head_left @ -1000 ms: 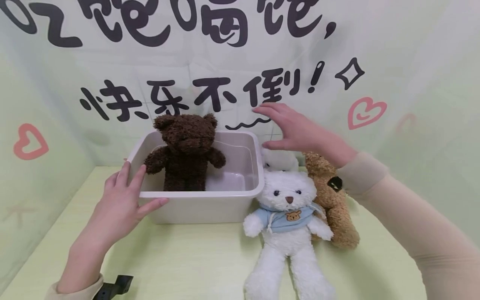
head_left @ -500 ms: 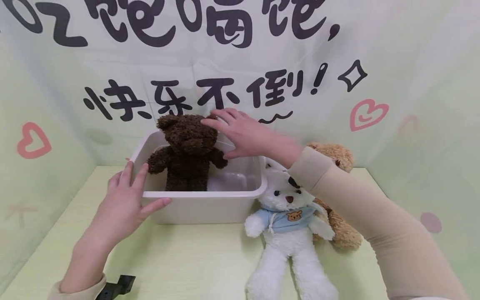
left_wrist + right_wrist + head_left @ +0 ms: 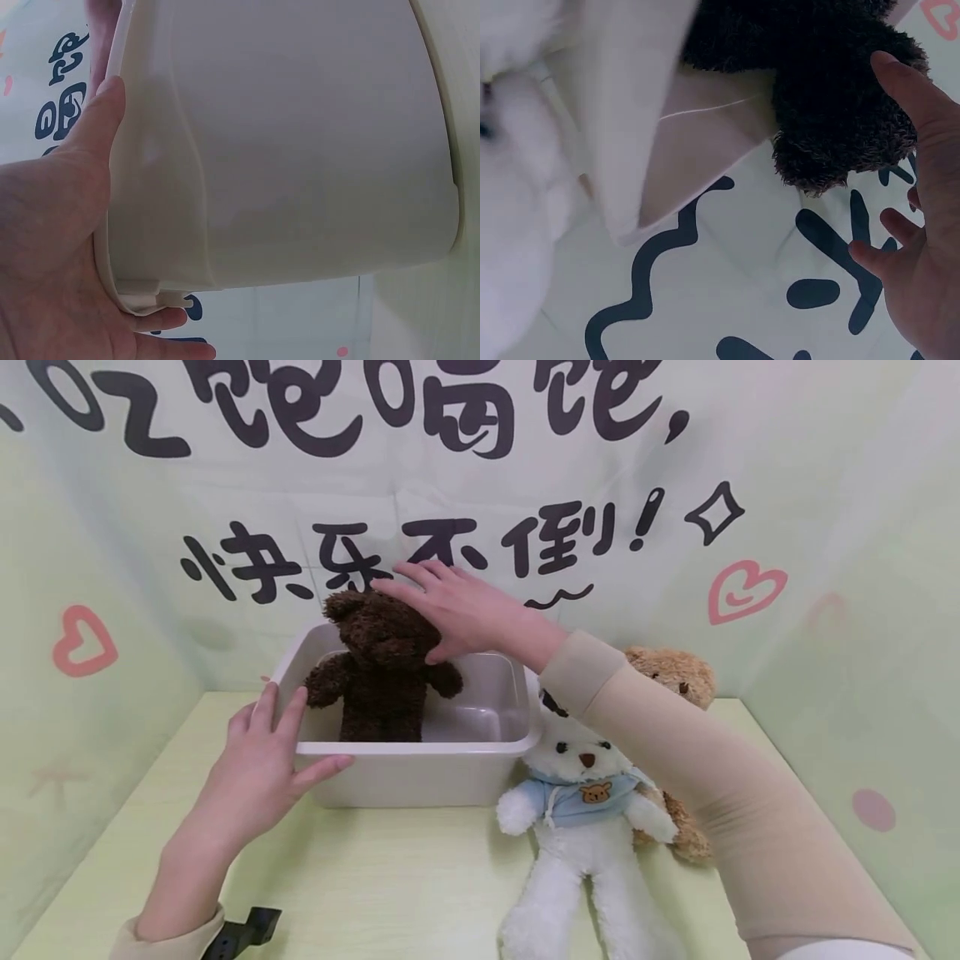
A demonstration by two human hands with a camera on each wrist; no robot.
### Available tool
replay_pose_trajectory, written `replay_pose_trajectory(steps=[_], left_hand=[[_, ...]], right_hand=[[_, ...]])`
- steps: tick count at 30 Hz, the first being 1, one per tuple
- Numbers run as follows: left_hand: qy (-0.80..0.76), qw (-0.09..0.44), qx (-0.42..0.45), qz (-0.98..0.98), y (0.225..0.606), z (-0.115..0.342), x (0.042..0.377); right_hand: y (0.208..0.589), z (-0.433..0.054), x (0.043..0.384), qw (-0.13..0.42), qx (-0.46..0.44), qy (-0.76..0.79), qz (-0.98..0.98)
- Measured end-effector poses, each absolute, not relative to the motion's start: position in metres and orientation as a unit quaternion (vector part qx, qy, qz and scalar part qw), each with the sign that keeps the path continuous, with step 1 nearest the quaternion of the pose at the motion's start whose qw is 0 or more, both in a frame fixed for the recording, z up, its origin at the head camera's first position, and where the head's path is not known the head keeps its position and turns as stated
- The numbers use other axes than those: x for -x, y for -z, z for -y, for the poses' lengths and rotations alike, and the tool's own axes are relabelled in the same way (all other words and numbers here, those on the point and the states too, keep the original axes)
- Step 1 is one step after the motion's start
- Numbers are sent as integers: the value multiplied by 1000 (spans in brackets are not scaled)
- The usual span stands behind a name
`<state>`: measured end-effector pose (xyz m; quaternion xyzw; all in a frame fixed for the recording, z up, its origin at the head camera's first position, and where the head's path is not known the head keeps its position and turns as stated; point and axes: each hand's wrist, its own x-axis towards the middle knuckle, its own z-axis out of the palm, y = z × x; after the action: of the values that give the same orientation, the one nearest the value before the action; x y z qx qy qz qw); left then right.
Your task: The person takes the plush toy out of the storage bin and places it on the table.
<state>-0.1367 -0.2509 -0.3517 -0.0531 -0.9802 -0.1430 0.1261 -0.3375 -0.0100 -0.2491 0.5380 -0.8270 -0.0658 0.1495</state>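
A dark brown teddy bear [image 3: 382,697] sits upright in a white plastic bin [image 3: 420,781], its head above the rim. My right hand [image 3: 476,614] is spread at the right side of its head. In the right wrist view the thumb [image 3: 900,79] lies on the dark fur, with the other fingers apart beyond the head. My left hand [image 3: 258,768] rests on the bin's front left corner. Its thumb lies along the front rim and its fingers reach over the left side. The left wrist view shows those fingers extended past the bin's wall [image 3: 315,150].
A white teddy bear [image 3: 588,852] in a blue top lies right of the bin on the pale table [image 3: 397,885]. Behind it is a tan teddy bear [image 3: 678,672], partly hidden by my right sleeve [image 3: 675,752]. A lettered cloth backdrop [image 3: 480,493] stands behind the bin.
My right hand has moved left from above the bin's right rim to the brown bear's head. The left hand stays on the bin; the whole scene shifts slightly right in view.
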Motion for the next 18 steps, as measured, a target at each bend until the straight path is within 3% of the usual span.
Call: replay_pose_trajectory(steps=[5,18], left_hand=[[145,130,52,980,352,250,137],[142,139,56,978,353,251,139]], right_hand=[[253,25,345,121,-537,62,833],[270,59,329,138,-563,178,795]])
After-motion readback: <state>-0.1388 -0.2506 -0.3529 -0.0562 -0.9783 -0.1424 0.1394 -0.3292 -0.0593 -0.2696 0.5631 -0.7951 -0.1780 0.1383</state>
